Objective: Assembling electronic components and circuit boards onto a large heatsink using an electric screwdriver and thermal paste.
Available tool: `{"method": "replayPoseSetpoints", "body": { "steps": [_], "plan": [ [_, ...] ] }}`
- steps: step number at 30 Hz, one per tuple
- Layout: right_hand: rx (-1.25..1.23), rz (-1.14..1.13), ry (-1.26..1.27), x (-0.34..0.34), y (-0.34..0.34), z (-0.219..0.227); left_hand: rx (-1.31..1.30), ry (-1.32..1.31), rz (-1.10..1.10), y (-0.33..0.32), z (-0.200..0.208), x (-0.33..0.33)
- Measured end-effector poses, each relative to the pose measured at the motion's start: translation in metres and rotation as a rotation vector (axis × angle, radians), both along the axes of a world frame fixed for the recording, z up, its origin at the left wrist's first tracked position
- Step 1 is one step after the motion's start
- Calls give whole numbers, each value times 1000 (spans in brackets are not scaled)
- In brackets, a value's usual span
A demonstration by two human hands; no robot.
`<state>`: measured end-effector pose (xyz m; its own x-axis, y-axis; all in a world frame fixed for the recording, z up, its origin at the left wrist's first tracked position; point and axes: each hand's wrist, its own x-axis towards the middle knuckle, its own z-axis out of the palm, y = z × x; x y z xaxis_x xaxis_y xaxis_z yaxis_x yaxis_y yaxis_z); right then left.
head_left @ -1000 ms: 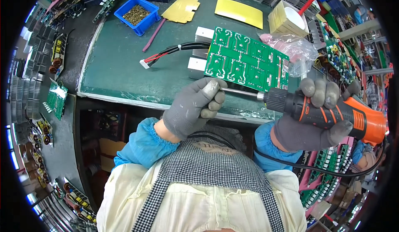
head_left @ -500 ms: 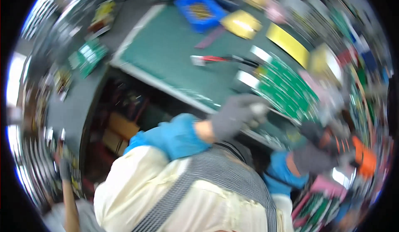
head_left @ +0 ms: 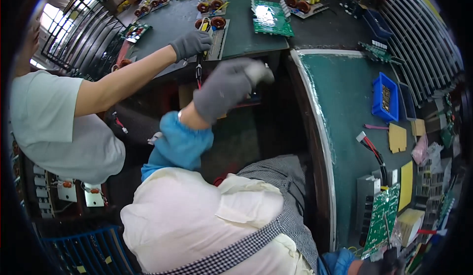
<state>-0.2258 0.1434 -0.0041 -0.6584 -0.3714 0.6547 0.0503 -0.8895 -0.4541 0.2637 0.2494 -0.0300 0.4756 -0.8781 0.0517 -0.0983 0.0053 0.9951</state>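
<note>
My left hand (head_left: 224, 88), in a grey glove with pale fingertips, is raised over the dark gap between the benches. Its fingers look drawn together but are blurred; anything they hold is too small to make out. My right hand (head_left: 377, 266), also gloved, is partly cut off at the lower right edge. It is closed on what looks like a screwdriver (head_left: 387, 233), a dark handle with a thin metal shaft. The shaft stands in front of a green circuit board (head_left: 378, 221), beside grey metal heat sinks (head_left: 365, 196). A red-and-black cable (head_left: 375, 152) runs off the board's far end.
A co-worker's gloved hand (head_left: 192, 44) touches a board with copper coils (head_left: 217, 36) on the far bench. On the green bench (head_left: 322, 85) are a blue bin (head_left: 385, 97) of small parts, a yellow pad (head_left: 397, 137) and a yellow strip (head_left: 405, 186). Metal racks (head_left: 426, 43) stand behind.
The view has swung left, bringing the co-worker and far bench fully into sight. My left hand has moved away from the circuit board; my right hand is now near the lower edge beside it.
</note>
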Motion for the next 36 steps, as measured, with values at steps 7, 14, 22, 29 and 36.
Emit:
{"method": "replayPoseSetpoints", "body": {
  "steps": [7, 14, 22, 29, 36],
  "plan": [
    [-25, 203, -115, 23, 18, 16, 4, -475, 258, -44, -7, 38],
    [23, 75, -157, 9, 27, 7, 904, -886, 433, -75, -45, 289],
    [-33, 459, -98, -50, 43, -29, 951, -405, 493, -58, -96, 340],
    [-33, 337, -197, -56, 37, -35, 457, -405, 402, -53, 17, 260],
    [-7, 183, -106, -19, 37, -21, 674, -768, -83, -291, 35, 125]
  ]
}}
